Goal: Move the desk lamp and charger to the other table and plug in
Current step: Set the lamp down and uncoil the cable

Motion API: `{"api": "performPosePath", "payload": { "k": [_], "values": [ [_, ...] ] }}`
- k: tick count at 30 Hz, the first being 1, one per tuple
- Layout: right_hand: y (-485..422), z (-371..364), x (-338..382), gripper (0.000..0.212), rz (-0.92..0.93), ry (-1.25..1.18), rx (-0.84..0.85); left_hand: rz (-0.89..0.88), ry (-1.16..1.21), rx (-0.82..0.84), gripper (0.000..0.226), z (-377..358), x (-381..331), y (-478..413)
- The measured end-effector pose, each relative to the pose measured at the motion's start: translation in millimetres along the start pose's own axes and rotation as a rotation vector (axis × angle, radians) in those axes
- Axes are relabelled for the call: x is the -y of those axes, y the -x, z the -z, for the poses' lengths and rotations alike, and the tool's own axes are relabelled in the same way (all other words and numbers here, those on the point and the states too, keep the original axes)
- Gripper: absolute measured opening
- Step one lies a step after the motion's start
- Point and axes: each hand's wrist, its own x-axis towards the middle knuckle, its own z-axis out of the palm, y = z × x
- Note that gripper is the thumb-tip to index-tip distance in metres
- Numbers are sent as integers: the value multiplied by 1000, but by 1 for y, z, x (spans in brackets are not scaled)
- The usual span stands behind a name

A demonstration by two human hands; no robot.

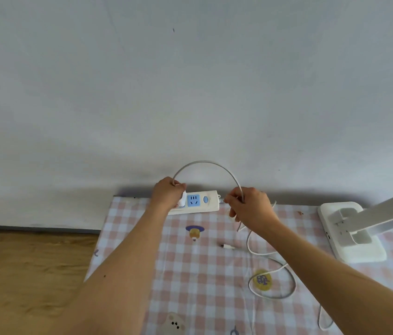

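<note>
On the near part of the checked desk (pixel 190 274), the white cable (pixel 205 161) lies in loose loops, its free connector (pixel 228 246) resting beside them. The desk lamp (pixel 352 233) stands at the right, well apart from the hands. Farther in, the right grip (pixel 251 209) is closed around the cable. The left grip (pixel 167 195) pinches the white charger (pixel 183 199) at the left socket of the power strip (pixel 205 201), which lies at the far edge against the wall. The cable arches between both grips.
</note>
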Motion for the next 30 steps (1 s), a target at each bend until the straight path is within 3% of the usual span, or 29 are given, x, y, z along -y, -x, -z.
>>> {"api": "performPosePath", "payload": {
  "k": [11, 16, 21, 30],
  "values": [
    [-6, -4, -3, 19, -1, 4, 20, -72, -227, -93, 31, -17, 10, 8],
    [-11, -3, -6, 18, -10, 23, 6, 30, -156, 8, 34, -10, 5, -7],
    [-11, -6, -4, 18, -9, 35, 48, 8, -260, -58, 37, -22, 9, -1],
    [1, 13, -12, 19, 18, 2, 103, -17, -210, -39, 38, -19, 15, -4]
  ]
}}
